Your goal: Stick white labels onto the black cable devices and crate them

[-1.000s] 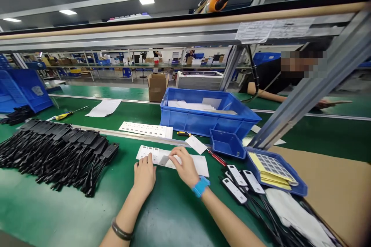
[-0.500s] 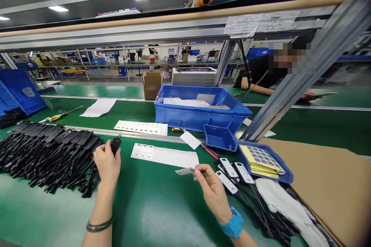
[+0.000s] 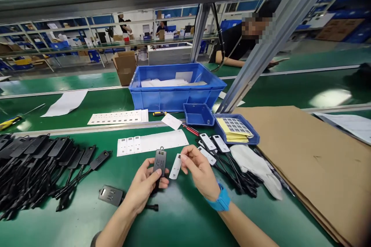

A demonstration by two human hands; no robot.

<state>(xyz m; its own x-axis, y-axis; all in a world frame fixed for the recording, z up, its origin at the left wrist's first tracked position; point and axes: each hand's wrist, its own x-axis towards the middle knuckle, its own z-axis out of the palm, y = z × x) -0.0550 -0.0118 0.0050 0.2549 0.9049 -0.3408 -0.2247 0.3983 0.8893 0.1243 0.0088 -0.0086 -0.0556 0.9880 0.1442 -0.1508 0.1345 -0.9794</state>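
My left hand [image 3: 146, 183] is closed around a black controller box [image 3: 160, 162] with a small window and a hanging loop at its top. Pinched between the fingers of my right hand [image 3: 199, 168] is a white label sticker [image 3: 174, 167] with a dark window, just right of the box and apart from it. Another black controller [image 3: 110, 195] lies on the green bench under my left wrist, its cable end poking out to the right. Behind both hands is a label sheet [image 3: 162, 141] that carries a few stickers at its left end.
Many black controllers with cables [image 3: 37, 166] are piled at the left. On the right, several labelled controllers [image 3: 207, 142] lie by a white glove [image 3: 255, 162], a small tray of yellow-backed labels [image 3: 252, 139] and cardboard [image 3: 319, 166]. A blue bin [image 3: 176, 98] stands behind, beside a metal post [image 3: 249, 69].
My left hand has brought a controller from the pile to the middle, and my right hand has turned the sticker upright beside it. Another controller now lies under my left wrist. The view has tilted down and rightward.
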